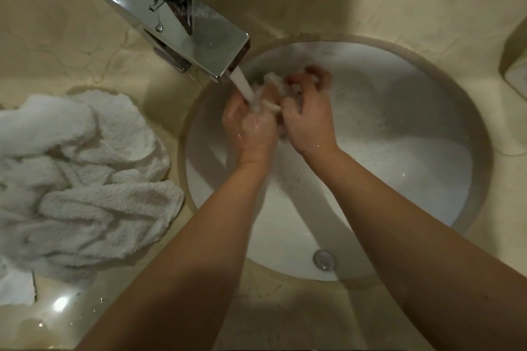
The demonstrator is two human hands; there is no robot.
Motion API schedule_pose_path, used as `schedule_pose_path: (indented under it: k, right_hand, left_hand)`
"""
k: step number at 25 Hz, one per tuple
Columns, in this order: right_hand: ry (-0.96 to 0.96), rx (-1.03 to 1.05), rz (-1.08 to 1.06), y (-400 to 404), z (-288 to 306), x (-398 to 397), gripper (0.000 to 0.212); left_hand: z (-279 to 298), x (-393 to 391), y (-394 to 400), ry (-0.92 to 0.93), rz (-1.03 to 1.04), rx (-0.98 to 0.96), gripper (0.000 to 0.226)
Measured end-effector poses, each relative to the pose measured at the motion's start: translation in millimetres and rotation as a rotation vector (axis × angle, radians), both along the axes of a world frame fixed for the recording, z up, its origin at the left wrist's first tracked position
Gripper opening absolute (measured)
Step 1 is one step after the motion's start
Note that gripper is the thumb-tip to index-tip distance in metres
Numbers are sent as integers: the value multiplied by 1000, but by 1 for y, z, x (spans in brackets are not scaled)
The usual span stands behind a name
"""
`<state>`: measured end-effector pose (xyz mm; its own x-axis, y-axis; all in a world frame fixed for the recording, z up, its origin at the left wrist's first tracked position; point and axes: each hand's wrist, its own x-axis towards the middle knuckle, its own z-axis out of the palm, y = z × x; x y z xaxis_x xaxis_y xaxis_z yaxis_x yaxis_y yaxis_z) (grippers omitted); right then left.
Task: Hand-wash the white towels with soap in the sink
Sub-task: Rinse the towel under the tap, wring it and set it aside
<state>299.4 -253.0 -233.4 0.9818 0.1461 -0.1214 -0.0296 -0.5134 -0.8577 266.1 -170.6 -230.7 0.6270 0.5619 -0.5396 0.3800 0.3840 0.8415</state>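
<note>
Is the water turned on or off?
On. A white stream of water pours from the faucet spout onto the left hand over the sink.

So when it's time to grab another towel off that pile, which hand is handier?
Probably the left hand. The pile of towels lies on the counter on its side of the sink, while the right hand would have to cross over. Both now hold a small cloth under the tap.

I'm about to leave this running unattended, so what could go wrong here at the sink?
The tap is running onto both hands, left and right, so water may splash the counter. The towels sit at the sink rim and could slide in. The small cloth might slip down to the drain.
</note>
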Motion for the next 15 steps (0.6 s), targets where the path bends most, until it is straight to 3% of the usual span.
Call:
schedule_pose_path:
  k: [2,4,7,10,15]
  right_hand:
    - [-212,-29,62,9,6,-2,36]
    - [-303,-64,167,12,2,-13,45]
    - [-161,-132,186,4,-20,-21,57]
    - [13,-114,142,-2,-38,-17,68]
    - [-60,-21,71,5,-42,-27,60]
  left_hand:
    - [5,0,3,-36,-42,8,19]
    - [-1,-6,8,-182,-10,11,10]
    - [6,-6,9,-108,65,232,17]
    - [-5,-2,10,-115,-34,242,26]
    - [-23,-9,3,-143,-236,389,55]
